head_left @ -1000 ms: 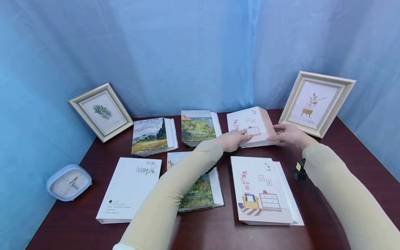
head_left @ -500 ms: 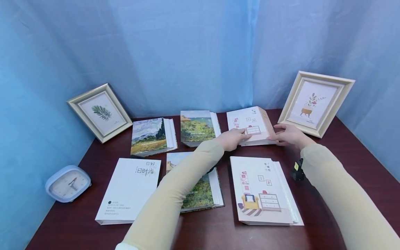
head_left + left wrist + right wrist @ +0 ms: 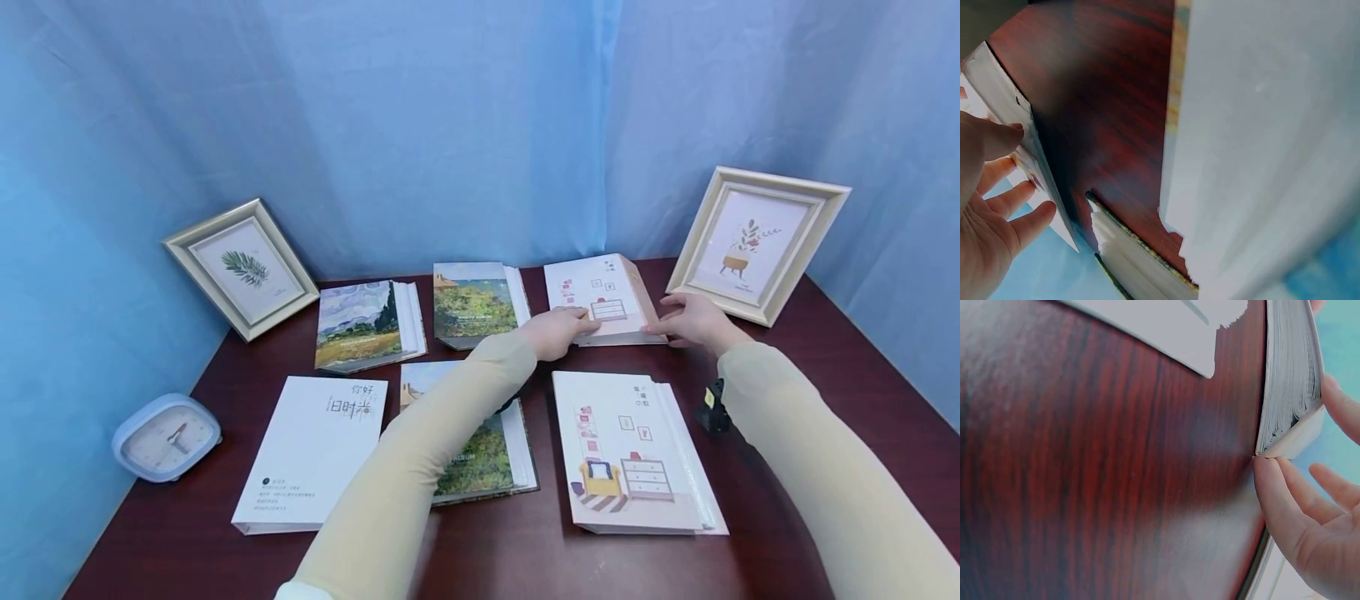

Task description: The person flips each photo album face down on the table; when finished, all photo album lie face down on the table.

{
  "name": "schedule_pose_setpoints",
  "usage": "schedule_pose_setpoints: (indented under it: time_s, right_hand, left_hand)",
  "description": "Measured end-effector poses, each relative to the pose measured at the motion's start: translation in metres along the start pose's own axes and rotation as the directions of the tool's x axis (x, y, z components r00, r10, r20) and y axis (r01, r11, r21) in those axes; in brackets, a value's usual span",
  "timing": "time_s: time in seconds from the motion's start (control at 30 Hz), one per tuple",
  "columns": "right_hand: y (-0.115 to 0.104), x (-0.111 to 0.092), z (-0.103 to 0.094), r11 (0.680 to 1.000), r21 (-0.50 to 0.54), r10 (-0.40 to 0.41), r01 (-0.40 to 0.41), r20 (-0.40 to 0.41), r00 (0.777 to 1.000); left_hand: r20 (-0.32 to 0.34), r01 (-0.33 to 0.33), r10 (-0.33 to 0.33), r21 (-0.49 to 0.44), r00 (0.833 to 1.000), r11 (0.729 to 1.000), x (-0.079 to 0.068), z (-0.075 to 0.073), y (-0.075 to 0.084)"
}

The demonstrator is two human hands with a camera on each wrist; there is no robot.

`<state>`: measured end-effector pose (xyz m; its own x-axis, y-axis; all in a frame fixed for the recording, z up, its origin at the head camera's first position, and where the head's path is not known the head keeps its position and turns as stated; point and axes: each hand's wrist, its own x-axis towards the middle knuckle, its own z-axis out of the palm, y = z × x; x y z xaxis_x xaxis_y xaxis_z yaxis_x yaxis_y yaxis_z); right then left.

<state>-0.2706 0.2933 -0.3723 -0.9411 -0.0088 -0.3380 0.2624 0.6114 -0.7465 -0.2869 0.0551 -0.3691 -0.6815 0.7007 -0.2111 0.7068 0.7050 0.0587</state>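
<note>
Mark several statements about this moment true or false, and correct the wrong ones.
1. The left grip and the right grip both touch the back white album. True.
2. In the head view, the clock is at the far right. False: it is at the far left.
3. The left picture frame holds a picture of green leaves. True.
4. The front right album stands upright. False: it lies flat on the table.
5. In the head view, the left sleeve hides part of a landscape-covered album. True.
6. The curtain is red. False: it is blue.
</note>
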Motion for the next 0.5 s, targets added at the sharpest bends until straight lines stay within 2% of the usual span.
schedule_pose_setpoints:
  time_s: [0.2,0.3,0.5]
  right_hand:
    - [-0.005,-0.004,0.0,1.0,-0.023,-0.003,0.003,-0.001,1.0]
    - [-0.01,-0.005,0.0,0.997,-0.071,-0.018,0.017,-0.015,1.0]
    - [-0.023,-0.007,0.002,0.991,-0.132,-0.037,0.034,-0.02,0.999]
  left_hand:
    - [0.009,-0.017,0.017,0.038,1.0,0.999,-0.001,-0.002,-0.002]
    - [0.01,-0.017,0.016,0.042,1.0,0.999,-0.004,-0.004,-0.003]
    - [-0.045,0.005,-0.004,0.02,0.999,1.0,-0.014,-0.015,-0.005]
